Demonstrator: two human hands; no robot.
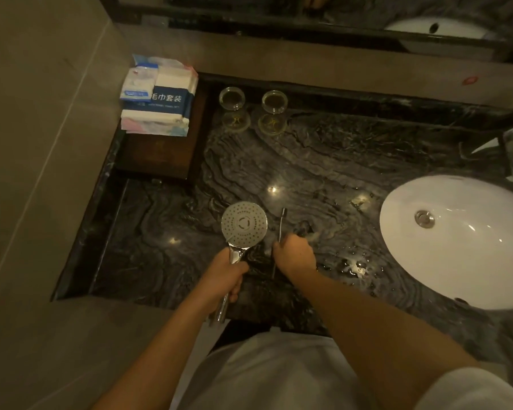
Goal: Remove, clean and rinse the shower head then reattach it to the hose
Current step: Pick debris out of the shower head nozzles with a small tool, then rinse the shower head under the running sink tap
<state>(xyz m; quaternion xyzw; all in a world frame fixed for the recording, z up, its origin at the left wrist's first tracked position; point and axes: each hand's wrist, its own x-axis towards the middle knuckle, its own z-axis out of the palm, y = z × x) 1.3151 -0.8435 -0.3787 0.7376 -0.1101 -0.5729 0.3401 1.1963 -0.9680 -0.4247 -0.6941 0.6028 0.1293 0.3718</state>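
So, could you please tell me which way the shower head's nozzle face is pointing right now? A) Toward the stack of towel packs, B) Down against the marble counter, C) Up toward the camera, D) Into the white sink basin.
C: the left hand grips the chrome handle, and the round perforated face of the shower head shows fully to the head camera, above the dark counter, left of the sink.

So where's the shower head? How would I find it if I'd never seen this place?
Start at the white oval sink on the right of the dark marble counter and move left to the two hands near the front edge. The left hand grips a shiny chrome handle, and the shower head tops it. It is the only round silver disc dotted with tiny holes, unlike the thin rod beside it.
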